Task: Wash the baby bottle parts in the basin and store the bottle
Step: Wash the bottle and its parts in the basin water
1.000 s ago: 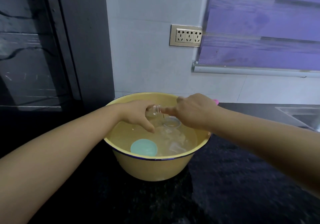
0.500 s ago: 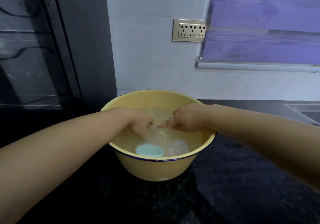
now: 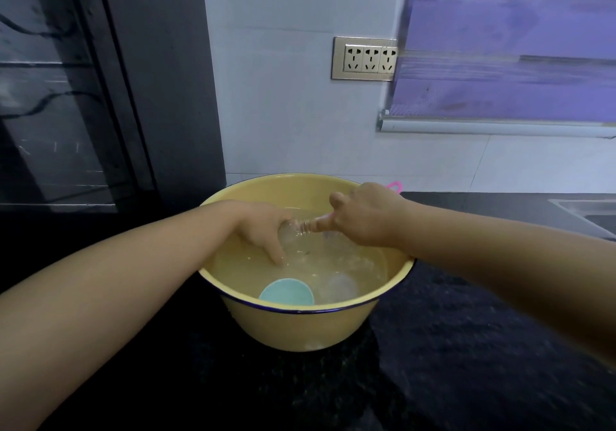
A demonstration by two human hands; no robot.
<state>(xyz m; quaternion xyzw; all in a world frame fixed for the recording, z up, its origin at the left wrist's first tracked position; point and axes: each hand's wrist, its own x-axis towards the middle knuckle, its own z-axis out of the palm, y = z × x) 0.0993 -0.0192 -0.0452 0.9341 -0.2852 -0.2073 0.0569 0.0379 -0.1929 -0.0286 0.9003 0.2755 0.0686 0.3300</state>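
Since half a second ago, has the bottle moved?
Yes. The bottle has lifted partly out of the water, toward the far rim of the basin, in the left hand.

Dim, cool bluish light overall; brightest patch on white wall (image 3: 283,97); blind (image 3: 506,63) glows purple, streaked with motion blur; black desk (image 3: 466,364) near-black, grainy, little detail; faint reflections on dark glass door (image 3: 50,113); small glints on water (image 3: 250,274) in basin (image 3: 300,327); wide-angle bending at edges; forearms (image 3: 100,314) soft, stretched toward bottom corners.
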